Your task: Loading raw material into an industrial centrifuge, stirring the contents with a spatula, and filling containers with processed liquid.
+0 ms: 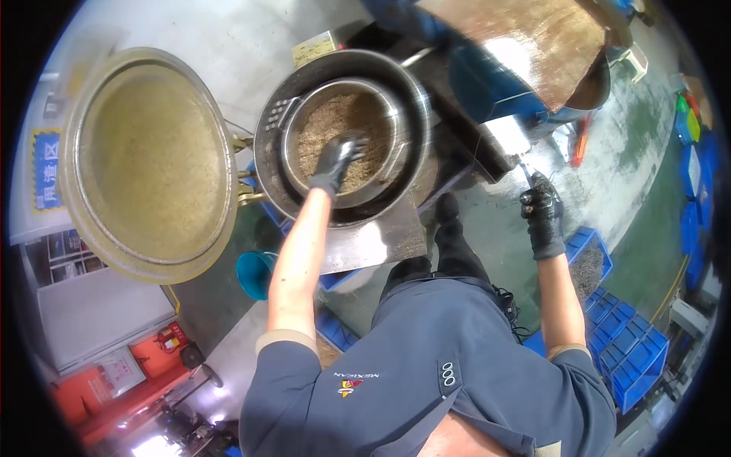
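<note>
My left hand (339,161), in a black glove, reaches into a round metal basket (396,126). Its fingers look stretched out, slightly blurred, over brown grainy material (327,126). The basket sits inside a larger dark round tub (266,152). A big yellowish round lid (156,164) stands hinged open at the tub's left. On the right, my right hand (542,209), gloved in black, is closed round the handle of a flat, shiny metal scoop-like tool (509,139). The tool's exact kind is unclear in the glare. It is beside a dark metal chute (476,145).
A blue drum (487,87) with a brown-stained sheet (525,38) stands at the far right. Blue crates (624,343) and a bin of grey bits (588,266) are at my right. A teal bucket (255,274) and an orange-red cart (114,381) are at the left.
</note>
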`<state>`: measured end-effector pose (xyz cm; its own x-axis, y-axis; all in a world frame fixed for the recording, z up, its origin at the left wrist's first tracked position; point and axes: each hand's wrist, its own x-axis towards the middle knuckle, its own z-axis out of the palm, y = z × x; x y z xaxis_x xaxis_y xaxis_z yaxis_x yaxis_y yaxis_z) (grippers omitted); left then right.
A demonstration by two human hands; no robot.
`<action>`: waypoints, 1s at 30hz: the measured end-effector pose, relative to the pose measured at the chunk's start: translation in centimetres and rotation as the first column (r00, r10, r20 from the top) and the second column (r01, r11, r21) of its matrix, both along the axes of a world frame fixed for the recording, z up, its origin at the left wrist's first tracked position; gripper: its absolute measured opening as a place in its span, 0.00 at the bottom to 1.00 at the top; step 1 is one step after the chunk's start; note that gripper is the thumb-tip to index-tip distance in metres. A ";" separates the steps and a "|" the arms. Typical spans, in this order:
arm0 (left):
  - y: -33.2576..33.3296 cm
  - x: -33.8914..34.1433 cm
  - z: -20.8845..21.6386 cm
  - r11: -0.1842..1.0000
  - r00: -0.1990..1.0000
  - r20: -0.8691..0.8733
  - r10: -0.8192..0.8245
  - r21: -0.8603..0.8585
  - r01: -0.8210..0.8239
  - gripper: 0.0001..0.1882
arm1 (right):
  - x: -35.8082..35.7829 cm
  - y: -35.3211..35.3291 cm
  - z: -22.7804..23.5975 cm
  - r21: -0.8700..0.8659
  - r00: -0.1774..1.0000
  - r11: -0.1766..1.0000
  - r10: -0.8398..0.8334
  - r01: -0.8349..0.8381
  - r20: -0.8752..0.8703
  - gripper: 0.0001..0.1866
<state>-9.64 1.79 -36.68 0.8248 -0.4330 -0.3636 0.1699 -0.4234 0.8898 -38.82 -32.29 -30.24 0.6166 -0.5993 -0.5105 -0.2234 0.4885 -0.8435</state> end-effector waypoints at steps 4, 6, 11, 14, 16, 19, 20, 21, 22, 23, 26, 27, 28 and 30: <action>-7.1 2.1 -3.0 0.951 0.941 -0.306 -0.143 -0.307 0.045 0.17 | 1.8 -0.8 -0.4 0.091 0.998 0.994 -0.054 0.052 0.018 0.12; -11.4 2.0 -2.0 0.937 0.826 -0.540 -0.160 -0.346 -0.044 0.18 | 2.1 -1.4 -0.6 0.129 0.996 0.987 -0.090 0.090 -0.007 0.12; -11.6 5.0 -0.8 0.989 0.748 -0.657 0.092 -0.027 -0.145 0.18 | 2.0 -2.9 -0.2 0.161 0.995 0.982 -0.095 0.099 -0.034 0.11; -4.9 5.7 0.9 0.992 0.986 -0.110 -0.125 0.004 0.126 0.20 | 1.3 -3.9 0.2 0.111 0.987 0.981 -0.155 0.160 -0.052 0.11; -4.9 3.7 5.1 0.998 0.747 -0.662 -0.055 -0.058 0.022 0.22 | 0.5 -4.7 -1.5 0.164 0.978 0.967 -0.181 0.196 -0.102 0.11; -2.0 0.0 1.8 0.997 0.707 -0.704 -0.067 -0.016 0.078 0.16 | 1.2 -4.2 -1.7 0.179 0.965 0.952 -0.229 0.249 -0.127 0.12; -0.8 -0.6 0.1 1.000 0.707 -0.707 0.010 -0.002 -0.017 0.16 | 2.0 -4.0 -1.6 0.183 0.968 0.954 -0.216 0.237 -0.123 0.12; -1.3 -0.9 0.1 1.000 0.699 -0.715 0.007 -0.006 -0.016 0.16 | 2.3 -3.9 -1.5 0.183 0.968 0.958 -0.189 0.219 -0.166 0.12; -2.0 -1.0 0.8 0.998 0.726 -0.686 -0.054 -0.016 0.060 0.14 | 2.7 -3.7 -1.5 0.189 0.967 0.963 -0.155 0.194 -0.203 0.12; -2.4 -1.2 1.0 0.990 0.747 -0.655 -0.118 -0.024 0.135 0.13 | 2.8 -3.5 -1.6 0.186 0.967 0.964 -0.150 0.189 -0.207 0.12; -2.0 -1.3 0.0 0.986 0.853 -0.494 -0.166 -0.085 0.143 0.12 | 3.6 -2.7 -1.2 0.235 0.982 0.957 -0.140 0.167 -0.127 0.12; -1.8 -0.8 -0.7 0.884 0.892 -0.230 -0.388 0.181 0.431 0.12 | 4.0 -2.3 -0.8 0.227 0.985 0.962 -0.129 0.154 -0.118 0.12; -2.2 -1.2 -1.3 0.888 0.896 -0.225 -0.382 0.179 0.423 0.12 | 4.3 -2.2 -0.5 0.218 0.986 0.965 -0.124 0.145 -0.110 0.13; -3.9 -2.1 -2.4 0.964 0.733 -0.630 -0.255 -0.220 0.146 0.16 | 4.4 -2.1 -0.9 0.202 0.988 0.970 -0.111 0.132 -0.110 0.13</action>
<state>-11.78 -2.07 -39.12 0.2999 -0.6532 -0.6953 0.6538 -0.3901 0.6484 -34.47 -34.42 -31.16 0.4874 -0.5408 -0.6856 -0.2271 0.6796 -0.6975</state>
